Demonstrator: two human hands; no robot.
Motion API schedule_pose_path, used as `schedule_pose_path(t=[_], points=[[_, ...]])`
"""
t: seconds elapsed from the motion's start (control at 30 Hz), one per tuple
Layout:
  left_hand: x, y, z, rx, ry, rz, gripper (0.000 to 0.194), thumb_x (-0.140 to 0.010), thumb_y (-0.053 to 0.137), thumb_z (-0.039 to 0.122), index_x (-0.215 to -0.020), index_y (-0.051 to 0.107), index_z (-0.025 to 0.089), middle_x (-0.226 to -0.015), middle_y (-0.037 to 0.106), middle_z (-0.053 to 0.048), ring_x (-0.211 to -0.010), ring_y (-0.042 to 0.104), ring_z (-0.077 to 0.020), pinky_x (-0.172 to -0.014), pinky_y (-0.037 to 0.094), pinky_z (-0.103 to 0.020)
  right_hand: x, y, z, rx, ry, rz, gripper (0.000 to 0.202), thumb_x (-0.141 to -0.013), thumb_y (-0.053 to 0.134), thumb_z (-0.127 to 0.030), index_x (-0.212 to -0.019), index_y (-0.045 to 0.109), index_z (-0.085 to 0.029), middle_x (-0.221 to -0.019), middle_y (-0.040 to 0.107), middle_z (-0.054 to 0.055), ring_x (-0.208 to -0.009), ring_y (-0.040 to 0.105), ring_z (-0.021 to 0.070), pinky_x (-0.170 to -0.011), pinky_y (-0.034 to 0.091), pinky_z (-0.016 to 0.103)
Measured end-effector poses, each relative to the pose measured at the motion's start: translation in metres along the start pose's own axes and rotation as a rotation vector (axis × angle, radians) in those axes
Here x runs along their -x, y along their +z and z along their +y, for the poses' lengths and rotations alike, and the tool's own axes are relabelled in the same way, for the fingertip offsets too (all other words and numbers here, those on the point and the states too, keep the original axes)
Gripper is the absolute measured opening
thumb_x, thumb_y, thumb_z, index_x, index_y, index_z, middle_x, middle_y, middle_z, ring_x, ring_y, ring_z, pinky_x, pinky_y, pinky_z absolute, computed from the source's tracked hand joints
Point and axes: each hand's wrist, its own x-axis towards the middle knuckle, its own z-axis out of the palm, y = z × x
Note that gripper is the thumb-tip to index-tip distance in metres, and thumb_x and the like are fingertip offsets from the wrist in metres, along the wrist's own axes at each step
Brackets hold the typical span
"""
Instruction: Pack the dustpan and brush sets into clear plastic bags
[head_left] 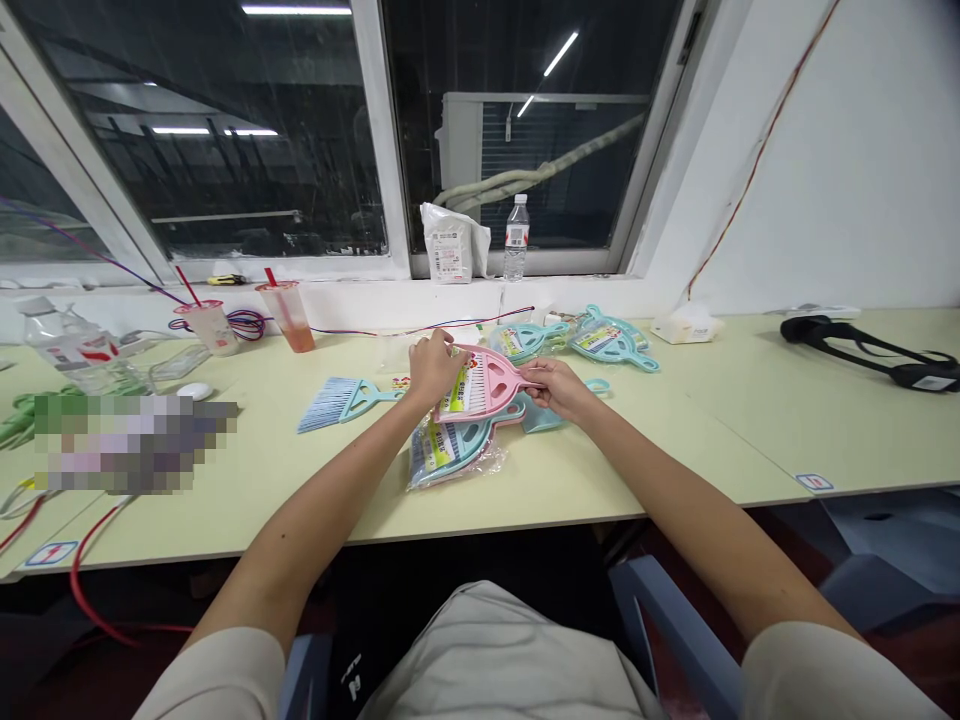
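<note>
A pink dustpan and brush set (491, 385) with a printed label is held between my two hands. My left hand (435, 365) grips its wide brush end, fingers bent over the edge. The handle end is pinched in my right hand (559, 388). Under the pink set lies a bagged blue dustpan set (448, 447) in clear plastic. A loose blue brush (341, 402) rests to the left of my left hand. Partly hidden behind my right hand is a blue dustpan (541, 418). More blue sets (611, 338) lie behind, near the wall.
On the left stand drink cups (285, 318), a large bottle (71, 345) and a white mouse (195, 391). A water bottle (516, 240) and a white packet (452, 245) stand on the sill. Black straps (870, 350) and a tissue pack (686, 326) lie right.
</note>
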Motion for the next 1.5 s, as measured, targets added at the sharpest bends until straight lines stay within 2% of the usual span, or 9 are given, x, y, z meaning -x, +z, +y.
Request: schedule_pose_path(t=[0.23, 0.4, 0.57, 0.67, 0.73, 0.83, 0.97, 1.17, 1.5], points=[[0.003, 0.006, 0.001, -0.037, -0.047, 0.005, 0.022, -0.089, 0.066, 0.035, -0.105, 0.06, 0.022, -0.1, 0.073, -0.01, -0.109, 0.063, -0.0336, -0.098, 0.037, -0.045, 0.0, 0.0, 0.0, -0.008, 0.011, 0.006, 0.022, -0.067, 0.083, -0.018, -0.083, 0.069, -0.013, -0.06, 0.064, 0.004, -0.046, 0.046, 0.0093, -0.032, 0.028, 0.018], [0.001, 0.003, -0.001, 0.019, -0.024, -0.016, 0.008, -0.091, 0.061, 0.028, -0.097, 0.062, 0.023, -0.09, 0.073, -0.007, -0.101, 0.066, -0.0305, -0.098, 0.037, -0.045, -0.002, 0.0, 0.002, -0.002, 0.015, 0.021, 0.022, -0.068, 0.083, -0.018, -0.084, 0.069, -0.013, -0.061, 0.066, 0.006, -0.046, 0.047, 0.0095, -0.033, 0.029, 0.018], [-0.004, -0.009, -0.005, 0.305, -0.024, 0.03, 0.006, -0.09, 0.06, 0.027, -0.09, 0.062, 0.023, -0.073, 0.069, -0.002, -0.08, 0.065, -0.0232, -0.078, 0.043, -0.036, -0.002, -0.001, 0.003, 0.012, 0.01, 0.021, 0.02, -0.071, 0.084, -0.02, -0.083, 0.069, -0.014, -0.062, 0.066, 0.005, -0.048, 0.048, 0.0095, -0.033, 0.031, 0.018], [-0.006, -0.011, -0.005, 0.465, -0.081, 0.073, 0.008, -0.09, 0.059, 0.029, -0.088, 0.062, 0.022, -0.071, 0.067, -0.001, -0.069, 0.062, -0.0195, -0.064, 0.04, -0.032, -0.002, -0.001, 0.003, 0.009, 0.007, 0.024, 0.02, -0.07, 0.084, -0.02, -0.081, 0.069, -0.014, -0.06, 0.064, 0.004, -0.047, 0.047, 0.0093, -0.033, 0.031, 0.018], [-0.006, -0.008, -0.003, 0.513, -0.123, 0.083, 0.007, -0.09, 0.06, 0.029, -0.089, 0.061, 0.022, -0.071, 0.066, -0.001, -0.066, 0.061, -0.0184, -0.062, 0.039, -0.031, -0.001, 0.0, 0.003, 0.007, 0.007, 0.021, 0.021, -0.069, 0.084, -0.02, -0.082, 0.069, -0.014, -0.06, 0.064, 0.003, -0.047, 0.047, 0.0093, -0.033, 0.032, 0.018], [-0.005, -0.003, 0.0, 0.497, -0.118, 0.075, 0.006, -0.088, 0.062, 0.029, -0.089, 0.061, 0.023, -0.07, 0.067, 0.0, -0.067, 0.062, -0.0189, -0.065, 0.041, -0.032, 0.0, 0.001, 0.002, 0.008, 0.006, 0.011, 0.023, -0.068, 0.085, -0.022, -0.083, 0.069, -0.014, -0.061, 0.064, 0.004, -0.048, 0.048, 0.0095, -0.033, 0.031, 0.018], [-0.002, 0.0, 0.002, 0.354, -0.066, 0.055, 0.004, -0.087, 0.064, 0.027, -0.086, 0.061, 0.023, -0.071, 0.069, 0.0, -0.078, 0.066, -0.022, -0.08, 0.043, -0.036, 0.002, 0.003, 0.001, 0.02, 0.001, 0.001, 0.026, -0.067, 0.086, -0.024, -0.083, 0.068, -0.015, -0.06, 0.063, 0.002, -0.048, 0.047, 0.0096, -0.033, 0.029, 0.018], [0.002, 0.0, 0.001, 0.194, -0.045, 0.034, 0.005, -0.09, 0.064, 0.029, -0.09, 0.063, 0.024, -0.08, 0.074, -0.002, -0.095, 0.068, -0.0251, -0.096, 0.04, -0.042, 0.002, 0.003, 0.0, 0.017, 0.005, 0.002, 0.024, -0.068, 0.085, -0.022, -0.083, 0.068, -0.015, -0.06, 0.064, 0.004, -0.047, 0.047, 0.0097, -0.033, 0.029, 0.019], [0.003, 0.003, -0.006, 0.095, -0.045, 0.014, 0.009, -0.091, 0.064, 0.032, -0.094, 0.063, 0.023, -0.089, 0.075, -0.004, -0.103, 0.064, -0.0275, -0.099, 0.037, -0.044, 0.004, 0.004, -0.002, 0.025, 0.009, -0.005, 0.023, -0.069, 0.086, -0.023, -0.083, 0.068, -0.015, -0.06, 0.063, 0.003, -0.047, 0.046, 0.0096, -0.034, 0.029, 0.019]])
